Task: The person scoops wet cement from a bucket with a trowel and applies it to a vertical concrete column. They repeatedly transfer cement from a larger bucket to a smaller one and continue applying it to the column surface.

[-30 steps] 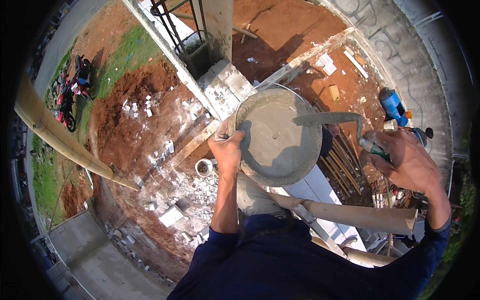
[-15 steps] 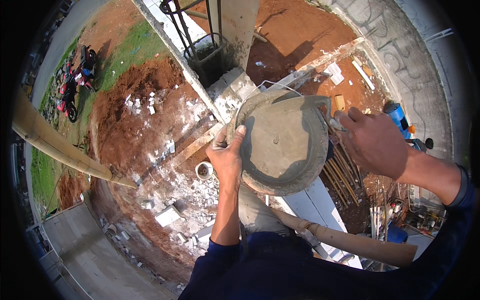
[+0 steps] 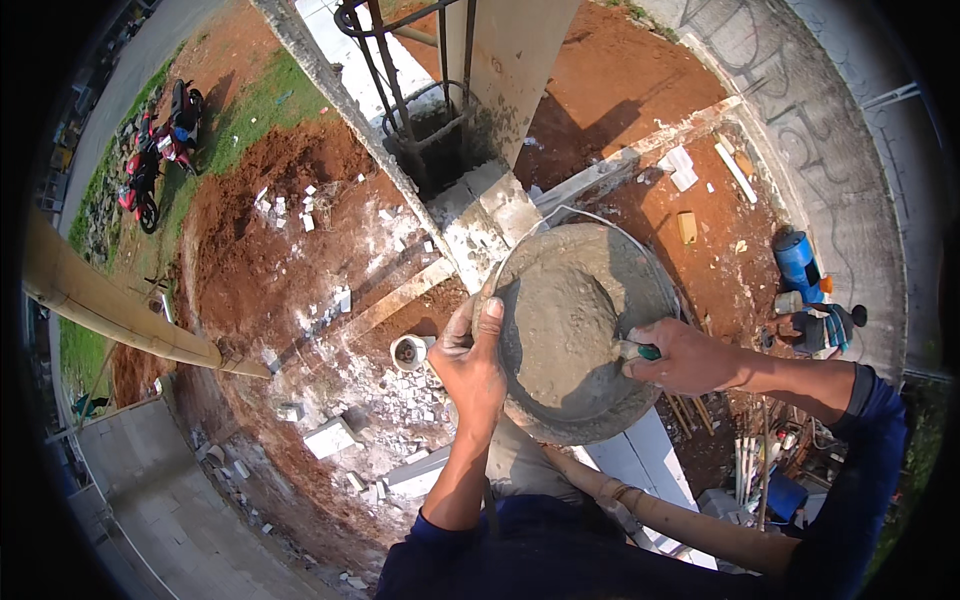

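Note:
A round bucket (image 3: 590, 432) of wet grey mortar (image 3: 545, 385) is in front of me at the middle, its thin wire handle lying at the far rim. My left hand (image 3: 470, 372) grips the bucket's left rim, thumb on top and fingers outside. In my right hand (image 3: 695, 357) is a trowel (image 3: 648, 352), with a bit of its green handle showing at the fist. Its blade points left into the bucket, and a mound of mortar hides most of it.
Beyond the bucket, a concrete column (image 3: 520, 80) stands beside a rebar cage (image 3: 410, 110) set in a block wall (image 3: 490, 215). Bamboo poles (image 3: 140, 310) cross at left and below my arms. Far below lie red soil, white rubble and a white pail (image 3: 409, 352). Motorcycles (image 3: 180, 125) stand far left.
The trowel has come down from above the bucket's far right side into the mortar, where a mound now shows. Bucket and left hand have shifted slightly right and nearer in view.

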